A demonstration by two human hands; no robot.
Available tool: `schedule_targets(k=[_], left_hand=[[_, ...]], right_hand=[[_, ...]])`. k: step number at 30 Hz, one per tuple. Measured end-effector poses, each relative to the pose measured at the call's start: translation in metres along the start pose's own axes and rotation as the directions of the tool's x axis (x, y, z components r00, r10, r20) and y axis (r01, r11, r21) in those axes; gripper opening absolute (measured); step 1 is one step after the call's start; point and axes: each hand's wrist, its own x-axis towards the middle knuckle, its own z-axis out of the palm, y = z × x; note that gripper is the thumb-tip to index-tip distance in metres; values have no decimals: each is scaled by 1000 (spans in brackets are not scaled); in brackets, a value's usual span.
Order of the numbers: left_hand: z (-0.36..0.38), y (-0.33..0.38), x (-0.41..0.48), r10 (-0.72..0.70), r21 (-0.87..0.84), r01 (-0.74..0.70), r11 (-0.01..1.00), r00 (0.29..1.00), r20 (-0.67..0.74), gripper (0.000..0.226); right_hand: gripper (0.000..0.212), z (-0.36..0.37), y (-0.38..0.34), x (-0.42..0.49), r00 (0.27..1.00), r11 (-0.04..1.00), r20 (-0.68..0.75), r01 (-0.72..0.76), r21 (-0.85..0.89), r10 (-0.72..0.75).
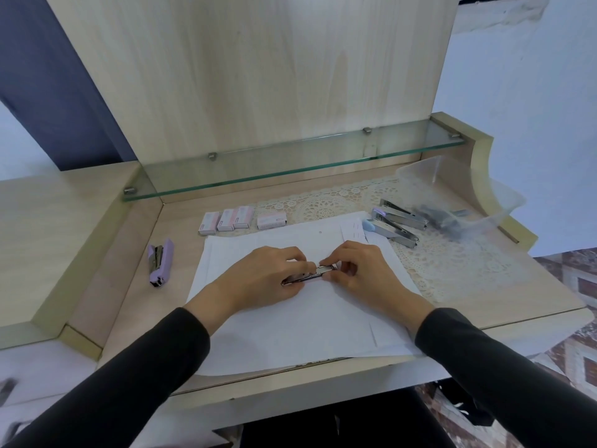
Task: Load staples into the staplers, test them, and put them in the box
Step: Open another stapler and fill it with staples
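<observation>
**Both hands on one stapler over the paper**

Head view: the left hand (pixel 265 276) curls its fingers round the left end of a silver stapler (pixel 310 274). The right hand (pixel 358 270) pinches the stapler's right end between thumb and fingertips. The stapler sits low across the white paper (pixel 307 328) in the middle of the desk (pixel 129 253); whether it touches the sheet I cannot tell. Both arms wear dark sleeves.

A purple stapler (pixel 160 261) lies on the bare desk, left of the paper. Behind the paper, four small staple packets (pixel 226 219) sit in a row, three close together and one apart to the right.

On the right, a lace mat (pixel 452 266) carries three open staplers (pixel 392 226). They lie side by side with their metal rails showing, near the paper's far right corner. Just behind them a clear plastic box (pixel 484 189) sits at the desk's right edge. Dark things show through its wall, too blurred to name. A glass shelf (pixel 290 163) runs along the back.
</observation>
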Motion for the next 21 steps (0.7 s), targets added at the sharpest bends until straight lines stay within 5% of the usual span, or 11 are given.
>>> schedule_targets(k=[21], left_hand=[[-4, -1, 9, 5, -41, -5, 999, 1000, 15, 16]], right_hand=[[11, -2, -3, 0, 1000, 1000, -7, -8, 5, 8]])
